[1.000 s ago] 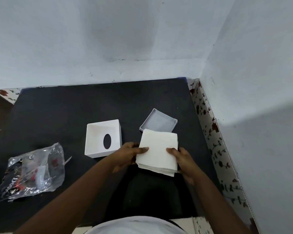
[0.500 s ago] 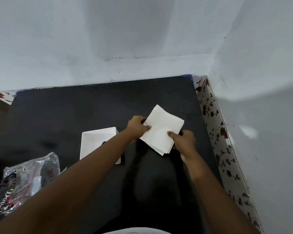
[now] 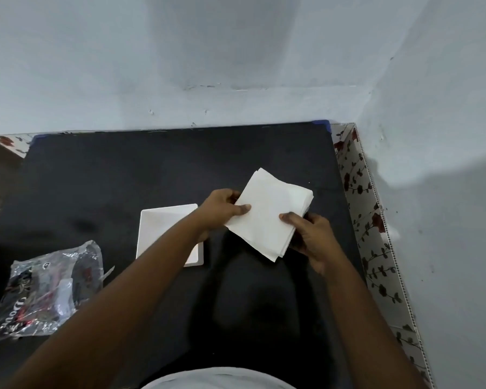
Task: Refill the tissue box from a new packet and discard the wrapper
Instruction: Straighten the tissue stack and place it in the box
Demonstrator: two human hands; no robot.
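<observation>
A white stack of tissues (image 3: 270, 213) is held above the black table, turned cornerwise. My left hand (image 3: 222, 210) grips its left edge with the thumb on top. My right hand (image 3: 312, 237) grips its near right edge. The stack hides the grey box base seen earlier. The white box cover (image 3: 163, 228) lies on the table to the left, partly behind my left forearm, its oval slot hidden. The empty clear wrapper (image 3: 45, 290) with dark print lies crumpled at the near left.
The black table (image 3: 124, 175) meets a pale wall at the back and right. A flower-patterned strip (image 3: 373, 237) runs along the table's right edge. My white shirt shows at the bottom.
Both hands have carried the tissue stack away from me, over the spot where the grey box base stood, and turned it cornerwise. My left forearm now crosses the white cover.
</observation>
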